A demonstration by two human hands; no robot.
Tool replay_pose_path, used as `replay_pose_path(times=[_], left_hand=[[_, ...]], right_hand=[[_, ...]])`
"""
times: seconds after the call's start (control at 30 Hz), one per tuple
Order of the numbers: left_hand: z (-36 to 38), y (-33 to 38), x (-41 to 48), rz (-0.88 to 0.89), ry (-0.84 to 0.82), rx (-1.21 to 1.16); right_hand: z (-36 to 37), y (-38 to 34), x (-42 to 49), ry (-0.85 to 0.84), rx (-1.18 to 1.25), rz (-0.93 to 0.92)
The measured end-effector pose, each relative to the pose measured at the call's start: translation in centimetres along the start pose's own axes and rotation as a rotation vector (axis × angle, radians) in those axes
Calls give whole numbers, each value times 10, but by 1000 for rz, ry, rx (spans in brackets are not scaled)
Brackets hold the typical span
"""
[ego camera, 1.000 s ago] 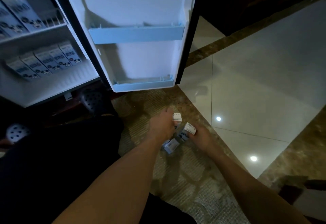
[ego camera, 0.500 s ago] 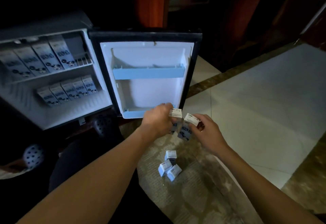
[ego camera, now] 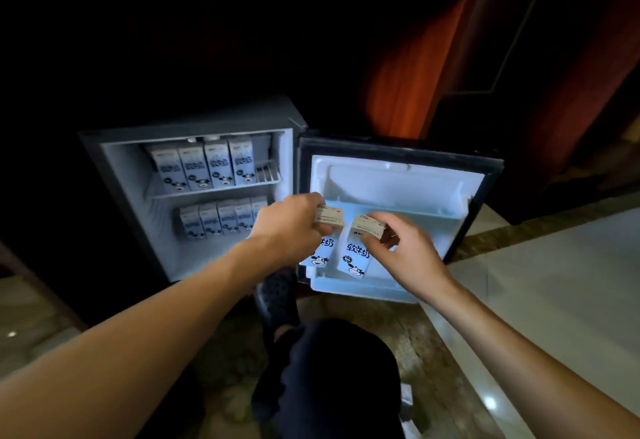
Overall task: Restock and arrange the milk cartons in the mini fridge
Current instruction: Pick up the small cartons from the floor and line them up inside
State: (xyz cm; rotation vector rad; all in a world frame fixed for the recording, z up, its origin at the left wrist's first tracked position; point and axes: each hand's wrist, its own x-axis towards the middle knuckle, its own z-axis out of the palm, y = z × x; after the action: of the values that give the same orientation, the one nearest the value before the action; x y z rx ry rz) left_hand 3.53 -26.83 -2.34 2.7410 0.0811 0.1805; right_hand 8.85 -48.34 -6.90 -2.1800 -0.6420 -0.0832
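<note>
The mini fridge (ego camera: 114,175) stands open on the floor, its door (ego camera: 398,196) swung out to the right. My left hand (ego camera: 291,224) grips one blue-and-white milk carton (ego camera: 320,253) by its top. My right hand (ego camera: 405,251) grips a second milk carton (ego camera: 355,255) the same way. Both cartons hang upright side by side in front of the door's lower part, just above its bottom shelf (ego camera: 363,289). Several cartons (ego camera: 204,165) stand in a row on the fridge's upper shelf, and several more cartons (ego camera: 221,219) on the lower one.
My dark-clothed knee (ego camera: 339,369) and a perforated dark shoe (ego camera: 277,296) are just below the fridge door. A pale carton edge (ego camera: 407,400) shows on the patterned floor at the bottom. Light tiled floor (ego camera: 554,283) spreads to the right; dark wooden panels (ego camera: 519,58) rise behind.
Both hands have lifted a carton each from the floor pile up to the front of the open door. My view has risen, so the pile has dropped almost out of sight.
</note>
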Motion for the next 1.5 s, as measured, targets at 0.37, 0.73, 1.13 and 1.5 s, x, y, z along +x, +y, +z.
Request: replay_pose_path(times=[0.37,0.73,1.13,1.5], left_hand=[[-10,-122,-3,-218,55,9],[28,-245,24,-369,59,-49],[104,-336,69,-487,119,-51],[133,-375,86,-590,258,-88]], right_hand=[[110,-30,63,-186,-36,-57],[226,-21,139,-355,-213,-145],[357,12,206,-352,-247,-108],[428,21,224,-229,-198,-178]])
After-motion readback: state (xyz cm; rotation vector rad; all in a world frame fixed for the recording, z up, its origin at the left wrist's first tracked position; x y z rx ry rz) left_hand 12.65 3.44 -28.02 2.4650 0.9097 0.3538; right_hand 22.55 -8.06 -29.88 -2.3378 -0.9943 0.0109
